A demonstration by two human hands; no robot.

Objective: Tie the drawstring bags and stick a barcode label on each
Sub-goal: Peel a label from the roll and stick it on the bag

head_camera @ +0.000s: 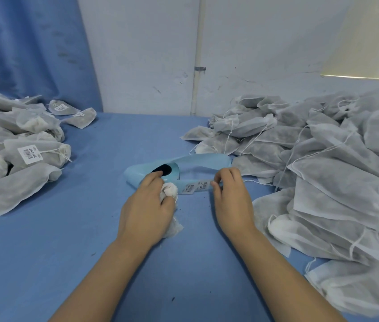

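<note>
L hand (146,203): bag (169,189); R hand (231,198): label (203,185)

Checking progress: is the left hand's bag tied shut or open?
Shut: the bag in the left hand is bunched tight at its neck.

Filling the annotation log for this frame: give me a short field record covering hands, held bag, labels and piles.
left hand: grips a white drawstring bag against the table
right hand: pinches the barcode label at the strip's end
label strip: pale blue backing, looped on the table
left pile: tied bags, labels showing
right pile: bags with loose strings, no labels seen
</note>
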